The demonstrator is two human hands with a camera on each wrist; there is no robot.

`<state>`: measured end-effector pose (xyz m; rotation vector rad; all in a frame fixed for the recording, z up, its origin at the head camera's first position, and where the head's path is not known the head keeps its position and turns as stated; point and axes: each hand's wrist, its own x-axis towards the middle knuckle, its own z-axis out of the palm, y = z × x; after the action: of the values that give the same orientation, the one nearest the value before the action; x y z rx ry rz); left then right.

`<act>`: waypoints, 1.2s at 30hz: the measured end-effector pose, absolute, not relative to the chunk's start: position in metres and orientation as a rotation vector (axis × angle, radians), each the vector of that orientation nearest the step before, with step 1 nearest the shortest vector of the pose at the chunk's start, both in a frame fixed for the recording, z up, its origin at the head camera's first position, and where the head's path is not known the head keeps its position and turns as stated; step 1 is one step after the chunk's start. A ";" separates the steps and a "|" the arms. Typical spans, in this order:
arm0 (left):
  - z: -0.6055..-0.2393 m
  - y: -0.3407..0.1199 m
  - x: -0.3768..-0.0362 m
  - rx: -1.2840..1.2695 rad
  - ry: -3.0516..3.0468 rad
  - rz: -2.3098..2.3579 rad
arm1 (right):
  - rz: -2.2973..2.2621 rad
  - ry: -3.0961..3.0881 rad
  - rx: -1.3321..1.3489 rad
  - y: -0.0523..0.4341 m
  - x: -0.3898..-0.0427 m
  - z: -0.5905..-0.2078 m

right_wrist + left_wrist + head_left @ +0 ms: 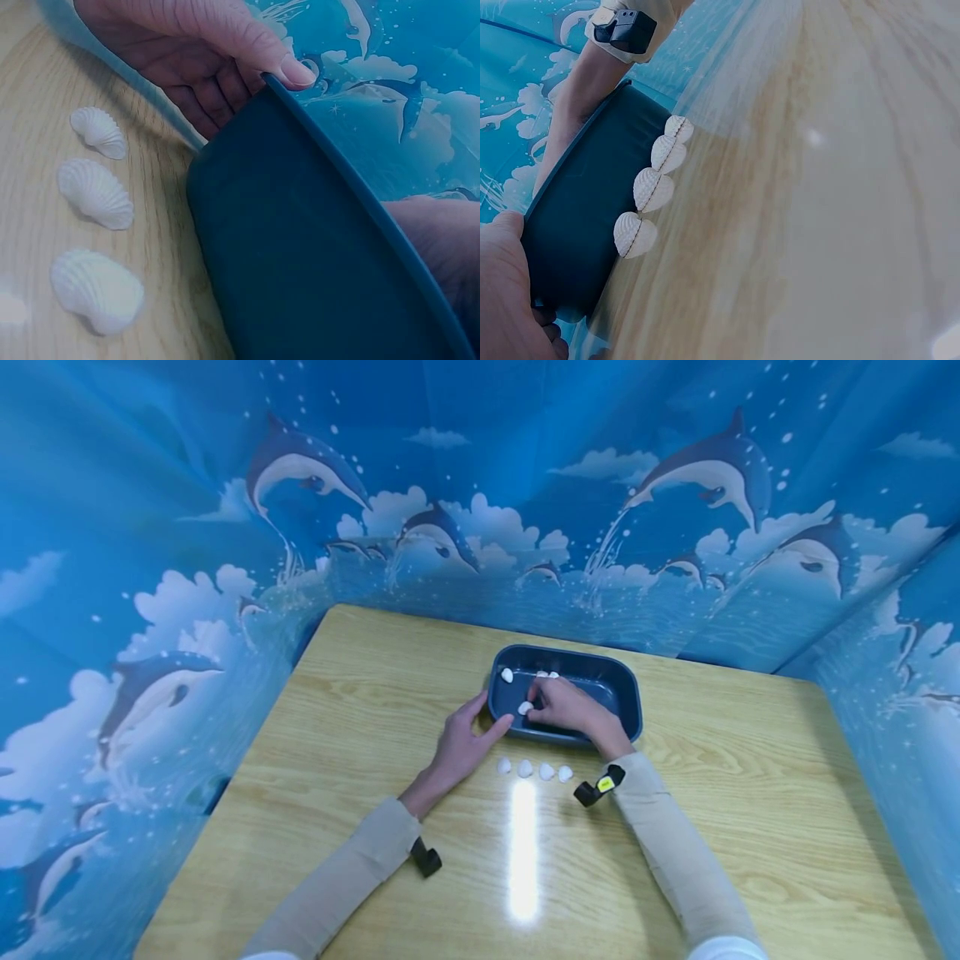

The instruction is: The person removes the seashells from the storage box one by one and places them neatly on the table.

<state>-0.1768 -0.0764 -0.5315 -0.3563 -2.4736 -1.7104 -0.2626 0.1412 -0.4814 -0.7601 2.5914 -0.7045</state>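
Note:
A dark blue rectangular basin (564,737) stands on the table. My left hand (463,745) holds its near left corner. The right wrist view shows the left thumb (297,73) at the rim and the other fingers bent against the outer wall. Reaching inside, my right hand (564,703) pinches a white seashell (525,707) between thumb and fingers. Another shell (507,675) lies in the far left part of the basin, and more white shells (553,675) show just beyond the right fingers, partly covered. In the left wrist view, the basin wall (592,202) hides the right fingers.
Several white ribbed seashells (525,768) lie in a row on the wooden table (360,693), just in front of the basin. Behind the table hangs a blue curtain (480,460) printed with dolphins. A bright light reflection crosses the tabletop near the row.

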 end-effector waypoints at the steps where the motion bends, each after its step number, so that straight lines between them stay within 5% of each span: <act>1: -0.532 -0.076 -0.177 -0.356 -2.475 -1.709 | -0.708 2.592 -0.754 0.141 -0.262 -0.481; 36: -0.529 -0.075 -0.177 -0.330 -2.502 -1.714 | -0.808 2.684 -0.797 0.157 -0.209 -0.439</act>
<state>-0.1767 -0.0752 -0.5293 -0.3296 -2.5019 -1.7141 -0.2090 0.1570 -0.4392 -0.7975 2.6844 -0.8082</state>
